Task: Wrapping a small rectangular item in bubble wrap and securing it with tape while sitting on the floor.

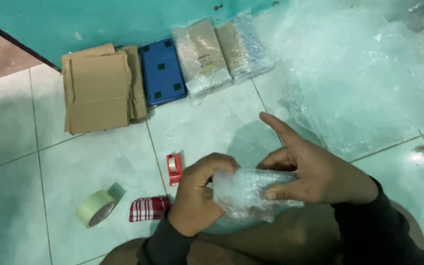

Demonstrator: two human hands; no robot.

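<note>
Far left: flattened cardboard boxes (101,91) stacked by the teal wall. Nearer, a tape roll (95,208) on edge on the tile, checked red-white cloth (148,208) just right of it, small red tape dispenser (173,168) beyond the cloth. Blue flat box (162,72) right of the cardboard, then two wrapped parcels (222,55) leaning side by side at the wall. Left hand (197,196) curled, gripping the left end of a bubble-wrapped packet (249,192). Packet near centre, held off the floor over the lap. Right hand (310,169) clamps its right end, thumb underneath, index finger sticking out straight. Big bubble wrap heap (359,73) far right.
</note>
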